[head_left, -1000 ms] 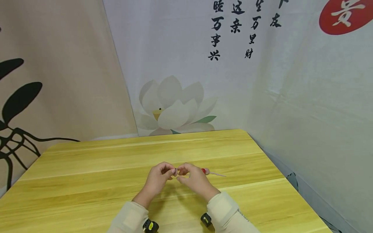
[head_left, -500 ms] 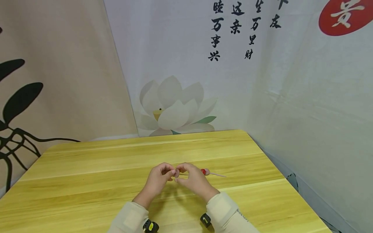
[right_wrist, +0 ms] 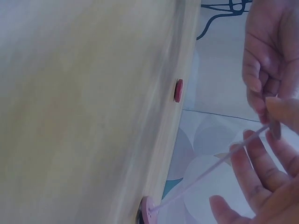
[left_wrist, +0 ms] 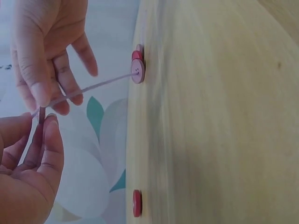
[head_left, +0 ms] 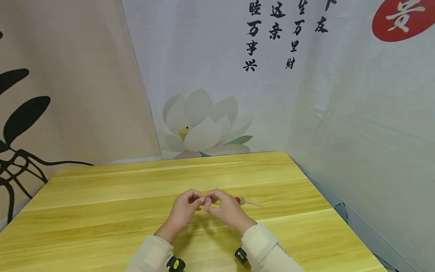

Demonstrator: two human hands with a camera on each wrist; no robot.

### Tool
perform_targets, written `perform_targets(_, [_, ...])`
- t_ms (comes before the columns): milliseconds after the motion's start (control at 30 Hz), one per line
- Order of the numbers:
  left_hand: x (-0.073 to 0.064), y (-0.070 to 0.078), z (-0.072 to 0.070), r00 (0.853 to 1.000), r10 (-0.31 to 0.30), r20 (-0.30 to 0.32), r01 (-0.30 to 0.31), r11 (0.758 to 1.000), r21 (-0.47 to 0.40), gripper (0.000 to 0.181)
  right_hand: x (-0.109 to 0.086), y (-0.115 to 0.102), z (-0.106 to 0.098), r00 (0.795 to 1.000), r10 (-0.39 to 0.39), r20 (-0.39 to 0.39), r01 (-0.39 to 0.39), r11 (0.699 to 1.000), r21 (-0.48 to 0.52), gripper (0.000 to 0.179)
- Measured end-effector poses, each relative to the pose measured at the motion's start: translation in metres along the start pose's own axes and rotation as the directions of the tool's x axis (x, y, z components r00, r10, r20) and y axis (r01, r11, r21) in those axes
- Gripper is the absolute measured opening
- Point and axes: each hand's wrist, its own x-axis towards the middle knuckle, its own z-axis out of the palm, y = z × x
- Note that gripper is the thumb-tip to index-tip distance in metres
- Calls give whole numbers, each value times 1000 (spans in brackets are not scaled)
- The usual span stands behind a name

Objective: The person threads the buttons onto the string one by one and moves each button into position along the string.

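Note:
A small pink button (head_left: 207, 202) is in the air between both hands. My left hand (head_left: 184, 207) pinches its edge between thumb and fingertips. My right hand (head_left: 227, 209) holds the same button from the other side, thumb and index finger at its rim. A thin pale pink string (left_wrist: 100, 85) runs from the held button, past the right fingers, to a pink button (left_wrist: 138, 71) on the table. Behind that one sit a red button (left_wrist: 136, 55) and another pink button (head_left: 241, 200) on the string. The held button appears nearly edge-on in both wrist views, so its holes are hidden.
A loose red button (left_wrist: 137, 203) lies on the wooden table (head_left: 102, 211), behind the hands and unseen in the head view. The string's tail (head_left: 254, 204) lies rightward on the tabletop. A printed curtain (head_left: 210, 75) hangs past the far edge.
The held button has turned from nearly edge-on to show its face to the head camera. The right fingertips have shifted slightly about it. Left hand and strung buttons stay nearly still.

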Motion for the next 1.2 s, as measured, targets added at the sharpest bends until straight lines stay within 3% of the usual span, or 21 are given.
perform_targets(233, [-1,1,-1,1000,7,9,-7,1000,6,7,2,4,-1,1000,-12,17,13,1000,-17,22])
perform_targets(600, [-1,1,-2,1000,19,4,-19,1000,6,5,5,5,-7,999,44,-7,-44,993,-108,19])
perform_targets(1200, [-1,3,-1,1000,-5,4,5,1000,17,8,9,25,-23,993,108,42,-107,994,-21,20])
